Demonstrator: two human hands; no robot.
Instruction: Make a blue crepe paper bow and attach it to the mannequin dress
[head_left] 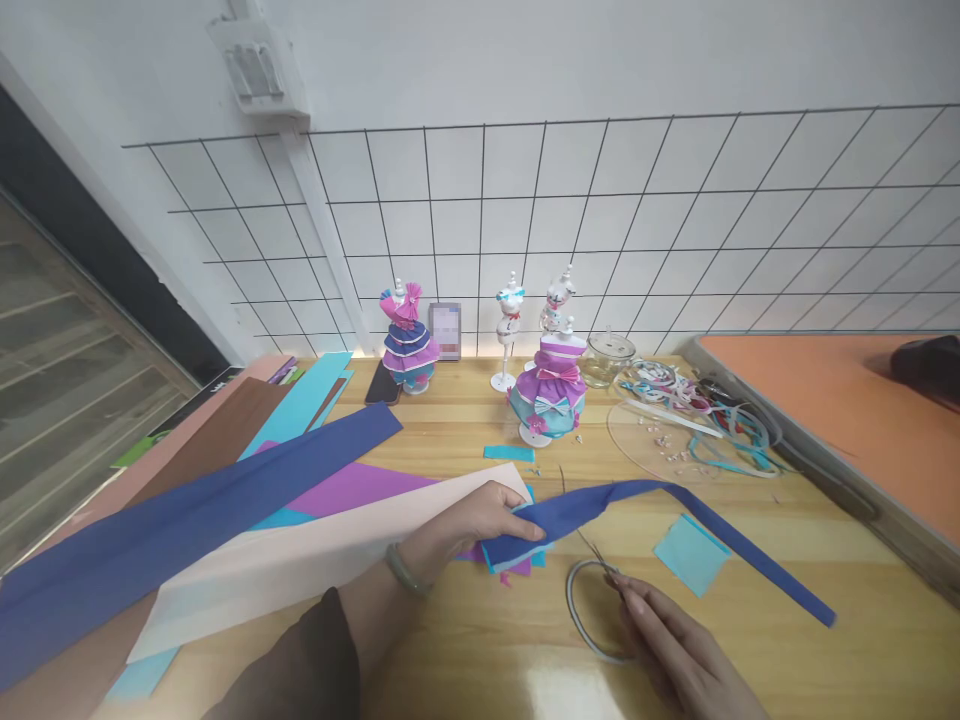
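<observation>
Wooden table [465, 655] with a blue strip [592, 506] in one hand and a thin tool [581, 615] in the other

The left hand [491, 515] is pinched tight on the wide end of the blue strip, thumb on top. From there the strip runs out to the right, bends, and its thin tail comes down past the far side of the right hand [679, 640]. The right hand's fingers are closed on the thin tool, which has a big grey loop. It may be scissors, but it is too blurry to be sure.

The sharp-looking end points toward the strip and the left thumb. If it slips, it could poke the thumb or nick the strip. If the left fingers let go, the strip could slide or twist, since its long tail has nothing to hold it. The small pieces [520, 567] under the left hand could get pushed about, or cut by mistake.

Just past the right hand lies a light blue square [691, 555], close to the tail. Beyond the left hand are a little blue piece [510, 454], tiny beads [533, 471] and a dressed doll stand [550, 395], which a big swing could bump. Long pale cloth [322, 550] lies under the left wrist and could get dragged. Tangled ribbons [660, 385] sit beyond the right hand.
</observation>
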